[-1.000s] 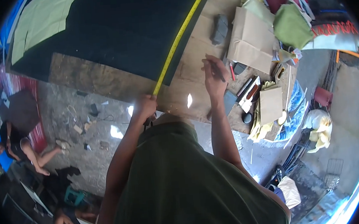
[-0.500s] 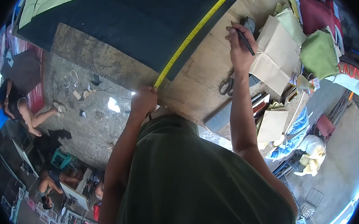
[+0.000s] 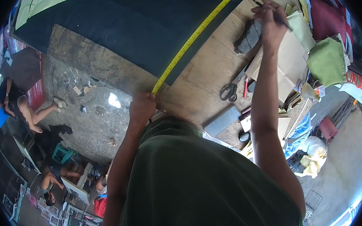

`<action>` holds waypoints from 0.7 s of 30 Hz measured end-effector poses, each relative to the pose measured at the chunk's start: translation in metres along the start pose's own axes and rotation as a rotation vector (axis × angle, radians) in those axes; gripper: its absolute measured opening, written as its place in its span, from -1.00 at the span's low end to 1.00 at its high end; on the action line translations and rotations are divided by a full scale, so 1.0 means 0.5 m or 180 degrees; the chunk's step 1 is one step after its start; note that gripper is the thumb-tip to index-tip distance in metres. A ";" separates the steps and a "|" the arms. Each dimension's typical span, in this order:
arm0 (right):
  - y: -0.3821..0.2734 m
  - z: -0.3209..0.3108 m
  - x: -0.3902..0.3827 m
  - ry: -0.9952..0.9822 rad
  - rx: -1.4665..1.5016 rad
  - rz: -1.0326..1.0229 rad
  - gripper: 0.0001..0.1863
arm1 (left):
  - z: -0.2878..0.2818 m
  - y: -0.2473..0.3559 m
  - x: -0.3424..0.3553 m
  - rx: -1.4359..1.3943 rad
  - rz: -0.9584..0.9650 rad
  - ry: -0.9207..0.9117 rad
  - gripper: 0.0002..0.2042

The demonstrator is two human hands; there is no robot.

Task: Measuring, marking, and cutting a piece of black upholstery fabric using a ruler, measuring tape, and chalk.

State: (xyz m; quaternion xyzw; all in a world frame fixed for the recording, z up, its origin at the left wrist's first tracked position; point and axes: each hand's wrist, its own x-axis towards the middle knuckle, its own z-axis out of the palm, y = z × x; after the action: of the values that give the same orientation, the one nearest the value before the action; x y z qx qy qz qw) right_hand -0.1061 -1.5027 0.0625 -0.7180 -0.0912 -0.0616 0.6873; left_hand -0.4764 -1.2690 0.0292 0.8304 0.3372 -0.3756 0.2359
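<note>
A yellow tape measure runs diagonally over dark fabric, close to the fabric's right edge. Its near end is pinched in my left hand, at the near edge of the wooden table. Up at the right, my right hand holds a dark pen between its fingers, raised over the table beside the tape. A dark grey stone-like block lies just left of that hand. The far end of the tape passes out of the top of the view.
Black scissors, a red pen and a grey flat box lie on the table. Beige paper, green cloth and maroon cloth are piled at right. Other people sit at left.
My right hand with the pen has moved up and to the right, uncovering the block and the red pen. My left hand stays at the tape's near end.
</note>
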 end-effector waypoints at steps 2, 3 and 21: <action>-0.016 -0.013 0.074 0.0168 -0.0439 0.0780 -0.82 | -0.002 -0.001 0.000 -0.0083 -0.0093 0.0040 -0.68; 0.002 -0.028 0.118 0.0242 -0.0333 0.0659 -0.82 | -0.003 0.001 0.002 -0.0078 -0.0069 0.0036 -0.68; 0.215 -0.048 0.493 0.0969 -0.0838 0.1466 -0.78 | -0.006 0.000 0.003 -0.0327 0.0017 0.0029 -0.70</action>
State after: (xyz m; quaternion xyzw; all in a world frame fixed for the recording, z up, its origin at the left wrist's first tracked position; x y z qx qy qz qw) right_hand 0.1584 -1.5192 0.0113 -0.7852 0.1868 -0.0224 0.5900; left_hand -0.4743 -1.2664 0.0301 0.8198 0.3549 -0.3533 0.2776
